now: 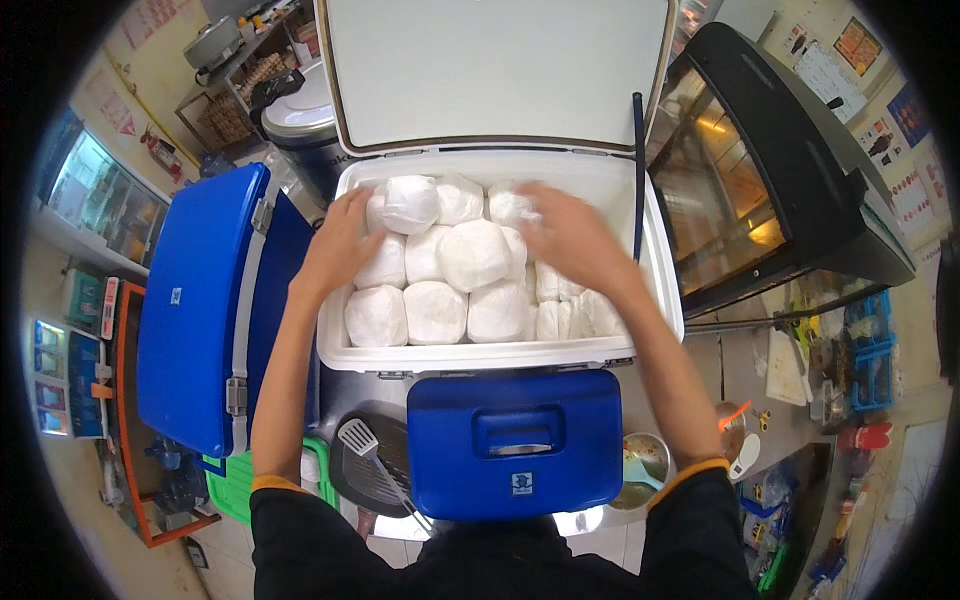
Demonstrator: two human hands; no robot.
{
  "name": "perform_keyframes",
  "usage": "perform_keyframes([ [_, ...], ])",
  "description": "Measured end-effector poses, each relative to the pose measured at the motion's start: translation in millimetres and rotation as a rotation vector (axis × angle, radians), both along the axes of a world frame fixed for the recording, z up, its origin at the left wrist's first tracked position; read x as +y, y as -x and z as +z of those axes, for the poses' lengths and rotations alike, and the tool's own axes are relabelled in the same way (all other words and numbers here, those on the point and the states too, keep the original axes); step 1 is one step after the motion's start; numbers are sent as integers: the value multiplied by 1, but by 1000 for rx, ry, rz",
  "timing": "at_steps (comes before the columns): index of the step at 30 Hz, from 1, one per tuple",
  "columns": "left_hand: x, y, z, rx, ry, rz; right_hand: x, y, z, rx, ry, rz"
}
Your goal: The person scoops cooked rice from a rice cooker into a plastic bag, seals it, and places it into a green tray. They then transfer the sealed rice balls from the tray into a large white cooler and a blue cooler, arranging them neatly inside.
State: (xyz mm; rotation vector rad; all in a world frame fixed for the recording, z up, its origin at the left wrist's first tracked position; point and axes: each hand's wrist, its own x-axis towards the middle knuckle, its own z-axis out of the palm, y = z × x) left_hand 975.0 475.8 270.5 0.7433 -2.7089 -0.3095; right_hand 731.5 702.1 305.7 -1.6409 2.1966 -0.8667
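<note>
A large white cooler box point(480, 360) stands with its lid raised in front of me. Several round bundles wrapped in white paper point(474, 256) are stacked in its left and middle parts. My left hand point(345, 241) reaches over the left wall, fingers spread beside the upper left bundle point(412, 204). Over the right part, my right hand point(566, 232) is blurred, its fingertips at a bundle near the back point(510, 202); whether it grips that bundle is unclear. Smaller white wrapped packets point(555, 320) lie at the front right inside, below my right hand.
A blue cooler point(199, 315) stands left, a smaller blue cooler point(517, 401) nearest me. A grill pan point(352, 457) with a slotted spatula point(360, 436) and a metal bowl point(637, 454) flank the small cooler. At right stands a black glass-fronted display cabinet point(810, 150). A dark bar point(638, 172) stands near the raised lid.
</note>
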Motion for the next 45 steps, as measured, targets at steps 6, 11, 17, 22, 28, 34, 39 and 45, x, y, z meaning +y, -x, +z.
perform_keyframes([
  [6,62,59,24,307,-8,-372,115,49,-8,220,-595,-17],
  [11,107,218,-10,-159,-172,-827,98,41,-52,481,-600,-14],
  [17,130,310,-78,-694,-357,-877,132,46,-32,134,-256,-141],
  [22,147,306,-91,-520,-232,-781,201,25,-17,-792,552,-345],
  [28,156,283,-42,-434,-116,-733,245,-46,-45,-1826,875,-36],
  [34,132,155,57,-179,-185,-800,221,-114,-15,-344,-274,-50],
  [39,191,-6,50,-313,-617,-797,201,-101,-5,-259,-435,-5],
  [45,222,-74,-16,-151,-593,-677,95,47,-33,-58,-198,-269],
])
